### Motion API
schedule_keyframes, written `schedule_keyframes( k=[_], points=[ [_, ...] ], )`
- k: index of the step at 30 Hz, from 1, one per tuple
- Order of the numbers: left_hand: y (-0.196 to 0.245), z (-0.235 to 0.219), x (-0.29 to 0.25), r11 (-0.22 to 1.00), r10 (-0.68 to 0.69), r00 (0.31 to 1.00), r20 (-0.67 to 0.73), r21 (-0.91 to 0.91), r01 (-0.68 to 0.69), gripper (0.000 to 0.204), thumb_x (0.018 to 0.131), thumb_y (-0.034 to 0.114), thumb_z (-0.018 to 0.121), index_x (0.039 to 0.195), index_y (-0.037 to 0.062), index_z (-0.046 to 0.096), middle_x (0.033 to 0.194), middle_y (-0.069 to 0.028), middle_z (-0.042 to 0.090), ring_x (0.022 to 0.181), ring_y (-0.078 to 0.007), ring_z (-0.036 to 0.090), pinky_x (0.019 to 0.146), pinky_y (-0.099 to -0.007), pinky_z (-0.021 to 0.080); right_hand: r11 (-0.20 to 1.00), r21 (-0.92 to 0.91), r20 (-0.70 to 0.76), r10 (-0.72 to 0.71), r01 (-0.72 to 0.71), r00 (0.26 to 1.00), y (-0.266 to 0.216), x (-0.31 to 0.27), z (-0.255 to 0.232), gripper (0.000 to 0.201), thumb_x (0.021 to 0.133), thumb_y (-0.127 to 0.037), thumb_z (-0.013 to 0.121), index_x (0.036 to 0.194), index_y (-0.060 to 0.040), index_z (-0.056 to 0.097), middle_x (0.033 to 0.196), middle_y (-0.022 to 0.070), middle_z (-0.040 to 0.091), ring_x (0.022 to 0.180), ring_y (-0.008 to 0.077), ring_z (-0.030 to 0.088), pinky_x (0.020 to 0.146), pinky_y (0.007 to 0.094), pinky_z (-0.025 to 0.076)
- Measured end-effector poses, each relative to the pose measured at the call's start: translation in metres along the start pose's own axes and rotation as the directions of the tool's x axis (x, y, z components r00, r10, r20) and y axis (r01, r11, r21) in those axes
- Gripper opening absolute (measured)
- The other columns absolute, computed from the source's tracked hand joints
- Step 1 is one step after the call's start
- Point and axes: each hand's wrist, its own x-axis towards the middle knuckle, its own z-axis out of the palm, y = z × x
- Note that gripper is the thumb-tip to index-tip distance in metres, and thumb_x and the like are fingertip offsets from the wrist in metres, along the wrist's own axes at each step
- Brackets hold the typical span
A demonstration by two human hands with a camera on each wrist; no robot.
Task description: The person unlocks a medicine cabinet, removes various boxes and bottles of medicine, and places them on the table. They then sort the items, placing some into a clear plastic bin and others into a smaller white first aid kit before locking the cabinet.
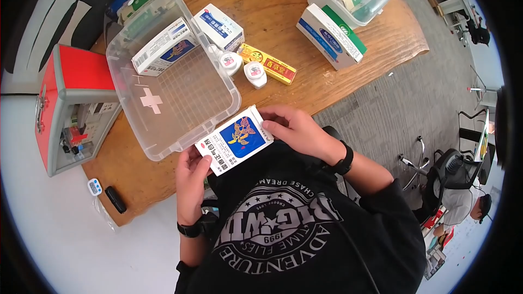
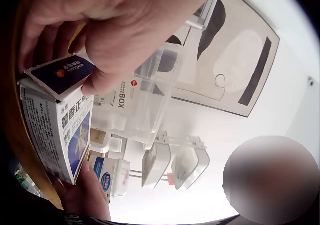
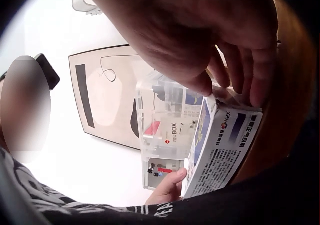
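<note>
A white medicine box [image 1: 238, 139] with a blue picture panel is held between both hands, in front of the dark shirt. The left hand [image 1: 190, 182] grips its left end, thumb on the printed front and fingers behind. At the opposite end, the right hand [image 1: 297, 130] pinches the upper corner, its thumb over the front edge. In the left wrist view a dark blue end flap [image 2: 62, 75] stands slightly raised from the box, under the left thumb. The right wrist view shows the printed narrow side [image 3: 227, 145] of the box, with the right fingertips curled over its end.
Just beyond the hands, a clear plastic bin [image 1: 235, 95] contains a similar box [image 1: 166, 49]. Around it on the wooden table are a white-blue box [image 1: 220, 28], two white bottles [image 1: 255, 74], a yellow box [image 1: 278, 69], green-white boxes [image 1: 330, 37] and a red-handled container [image 1: 376, 0]. A red-grey case [image 1: 87, 71] stands left.
</note>
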Motion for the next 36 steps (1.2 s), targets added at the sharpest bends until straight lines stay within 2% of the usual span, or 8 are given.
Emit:
schedule_keyframes(
  k=[9, 14, 18, 21, 27, 29, 32, 36],
  points=[
    [0.0, -0.005, 0.005, 0.999, -0.016, 0.999, 0.048, 0.032, 0.015, 0.053, 0.104, 0.002, 0.059, 0.154, -0.0067, 0.044, 0.137, -0.0183, 0.062, 0.122, -0.0262, 0.068, 0.1, -0.0418, 0.061, 0.983, 0.166, -0.029, 0.084, -0.078, 0.996, 0.009, -0.002, -0.004, 0.032, 0.103, -0.015, 0.07, 0.131, 0.001, 0.065, 0.108, 0.0081, 0.075, 0.088, 0.0148, 0.07, 0.078, 0.029, 0.057],
    [0.008, -0.001, 0.0, 0.996, -0.007, 1.0, 0.03, 0.09, 0.004, 0.05, 0.104, 0.005, 0.063, 0.15, -0.0082, 0.048, 0.136, -0.0195, 0.065, 0.119, -0.0245, 0.07, 0.097, -0.0376, 0.062, 0.997, -0.037, 0.022, -0.073, 0.074, 0.997, -0.002, -0.005, -0.006, 0.029, 0.101, -0.017, 0.073, 0.123, 0.0006, 0.069, 0.101, 0.0122, 0.075, 0.087, 0.017, 0.072, 0.079, 0.0311, 0.058],
    [0.012, 0.0, -0.002, 0.992, -0.02, 1.0, 0.005, 0.128, 0.019, 0.049, 0.104, 0.008, 0.066, 0.148, -0.0082, 0.051, 0.131, -0.018, 0.069, 0.113, -0.0208, 0.071, 0.091, -0.0343, 0.062, 0.989, -0.119, 0.055, -0.083, 0.089, 0.995, -0.014, -0.01, -0.007, 0.027, 0.103, -0.016, 0.072, 0.123, 0.0026, 0.071, 0.103, 0.0107, 0.076, 0.093, 0.0135, 0.072, 0.085, 0.0298, 0.059],
    [0.011, 0.0, -0.004, 0.988, -0.046, 0.999, 0.023, 0.147, 0.042, 0.046, 0.106, 0.008, 0.064, 0.148, -0.0067, 0.053, 0.131, -0.0151, 0.07, 0.112, -0.0182, 0.071, 0.09, -0.0332, 0.062, 0.995, -0.09, 0.053, 0.04, -0.035, 0.998, -0.014, -0.01, -0.004, 0.03, 0.101, -0.015, 0.072, 0.124, 0.0022, 0.069, 0.101, 0.0169, 0.077, 0.095, 0.0229, 0.076, 0.085, 0.0349, 0.06],
    [0.006, -0.002, -0.01, 0.987, 0.121, 0.988, 0.097, 0.094, -0.13, 0.047, 0.106, 0.006, 0.062, 0.15, -0.0047, 0.049, 0.139, -0.0142, 0.065, 0.126, -0.019, 0.064, 0.105, -0.034, 0.053, 0.997, -0.078, 0.131, 0.004, 0.006, 0.991, -0.018, -0.012, -0.007, 0.03, 0.099, -0.008, 0.071, 0.127, 0.0006, 0.064, 0.116, 0.0168, 0.074, 0.1, 0.0247, 0.076, 0.087, 0.0354, 0.061],
    [0.005, -0.006, -0.014, 0.986, 0.14, 0.986, 0.092, 0.072, -0.147, 0.048, 0.102, 0.0, 0.064, 0.147, -0.0028, 0.048, 0.142, -0.0148, 0.062, 0.128, -0.0206, 0.063, 0.11, -0.0359, 0.05, 0.95, -0.064, 0.092, -0.298, 0.304, 0.95, -0.003, -0.012, -0.006, 0.025, 0.097, -0.001, 0.072, 0.12, -0.0007, 0.063, 0.132, 0.017, 0.068, 0.107, 0.0247, 0.075, 0.09, 0.035, 0.061],
    [-0.011, -0.011, -0.012, 0.914, 0.366, 0.925, 0.098, 0.147, -0.377, 0.049, 0.094, -0.007, 0.07, 0.139, 0.0003, 0.05, 0.136, -0.0135, 0.064, 0.128, -0.0217, 0.063, 0.112, -0.0378, 0.049, 0.885, -0.184, 0.103, -0.416, 0.428, 0.904, 0.0, -0.012, -0.009, 0.023, 0.095, 0.002, 0.073, 0.115, -0.0019, 0.062, 0.141, 0.0166, 0.061, 0.111, 0.0243, 0.073, 0.094, 0.0341, 0.061],
    [-0.036, -0.018, 0.001, 0.87, 0.391, 0.914, 0.111, 0.281, -0.406, 0.055, 0.091, -0.002, 0.075, 0.139, 0.0006, 0.049, 0.134, -0.0131, 0.062, 0.127, -0.023, 0.064, 0.112, -0.0386, 0.05, 0.899, -0.187, 0.117, -0.381, 0.397, 0.917, 0.006, -0.006, -0.008, 0.028, 0.094, 0.002, 0.074, 0.119, -0.0019, 0.062, 0.139, 0.0158, 0.062, 0.11, 0.0233, 0.074, 0.096, 0.0344, 0.061]
  ],
)
